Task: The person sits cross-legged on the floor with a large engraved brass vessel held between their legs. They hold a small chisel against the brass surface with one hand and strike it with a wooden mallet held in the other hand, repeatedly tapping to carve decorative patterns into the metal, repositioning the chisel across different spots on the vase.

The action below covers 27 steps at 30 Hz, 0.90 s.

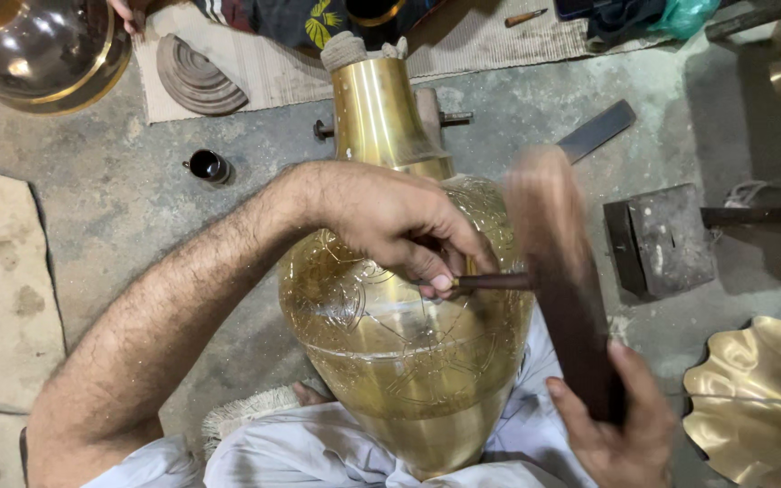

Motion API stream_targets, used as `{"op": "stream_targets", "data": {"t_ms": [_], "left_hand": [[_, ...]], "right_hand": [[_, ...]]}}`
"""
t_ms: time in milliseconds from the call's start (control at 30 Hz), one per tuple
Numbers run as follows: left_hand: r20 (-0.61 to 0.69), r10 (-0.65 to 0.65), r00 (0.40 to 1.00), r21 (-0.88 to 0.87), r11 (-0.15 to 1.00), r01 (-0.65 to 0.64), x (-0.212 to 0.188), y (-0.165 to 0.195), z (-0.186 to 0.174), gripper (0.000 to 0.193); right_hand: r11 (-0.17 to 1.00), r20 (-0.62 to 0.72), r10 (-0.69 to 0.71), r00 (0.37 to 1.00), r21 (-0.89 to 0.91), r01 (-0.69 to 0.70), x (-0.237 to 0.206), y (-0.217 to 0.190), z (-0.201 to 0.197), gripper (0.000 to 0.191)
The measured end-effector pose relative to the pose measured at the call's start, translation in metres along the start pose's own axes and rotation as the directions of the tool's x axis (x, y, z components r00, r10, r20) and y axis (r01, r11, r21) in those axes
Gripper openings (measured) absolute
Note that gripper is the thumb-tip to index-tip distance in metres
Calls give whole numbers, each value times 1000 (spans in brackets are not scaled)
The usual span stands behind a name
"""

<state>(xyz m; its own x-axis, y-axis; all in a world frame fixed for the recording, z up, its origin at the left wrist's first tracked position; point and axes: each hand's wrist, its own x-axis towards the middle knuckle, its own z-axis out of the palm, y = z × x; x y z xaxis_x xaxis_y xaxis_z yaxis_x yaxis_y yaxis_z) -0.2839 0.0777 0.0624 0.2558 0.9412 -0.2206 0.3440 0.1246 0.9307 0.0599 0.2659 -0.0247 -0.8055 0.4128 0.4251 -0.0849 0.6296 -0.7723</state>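
While pressed on the vase: left hand (404, 226), clenched on a thin chisel (485, 281)
Right hand (612, 429): grasping a dark wooden mallet (558, 271), blurred, at the chisel's end
Brass vase (404, 334): lying across the lap, engraved, neck pointing away
Floor (119, 208): small dark cup (207, 165), metal block (666, 239), scalloped brass dish (757, 398)

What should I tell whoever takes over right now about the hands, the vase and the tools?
Left hand: pinching a thin punch, tip on the brass vase.
Right hand: gripping a wooden mallet, blurred, its end at the punch's free end.
Vase: lying across the lap on white cloth, neck pointing away, plugged with a cloth wad.
Done: engraved patterns show over the upper body.
Left: the lower band looks plain; the far side is hidden.
Nearby on the floor: small dark cup, metal block, scalloped brass dish.
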Motion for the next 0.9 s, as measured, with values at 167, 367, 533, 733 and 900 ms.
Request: {"op": "stream_targets", "data": {"t_ms": [167,367,533,733,900], "left_hand": [[-91,19,996,-24,1000,-21,-9,2,3,47],[-131,-20,991,-1,1000,20,-11,-2,6,45],[-159,42,986,-10,999,-44,-14,-7,10,45],[-222,36,974,19,999,-32,-20,-5,11,46],[-238,30,971,-15,999,-34,-25,-1,13,46]], "right_hand": [[988,-46,46,998,148,-38,16,-4,-4,75],[980,-75,70,995,189,-55,29,-12,-9,65],[997,9,75,997,-32,-75,39,-10,-17,65],[997,161,78,984,-24,-75,58,-19,-20,68],[978,82,84,993,185,-98,69,-29,-16,62]]}}
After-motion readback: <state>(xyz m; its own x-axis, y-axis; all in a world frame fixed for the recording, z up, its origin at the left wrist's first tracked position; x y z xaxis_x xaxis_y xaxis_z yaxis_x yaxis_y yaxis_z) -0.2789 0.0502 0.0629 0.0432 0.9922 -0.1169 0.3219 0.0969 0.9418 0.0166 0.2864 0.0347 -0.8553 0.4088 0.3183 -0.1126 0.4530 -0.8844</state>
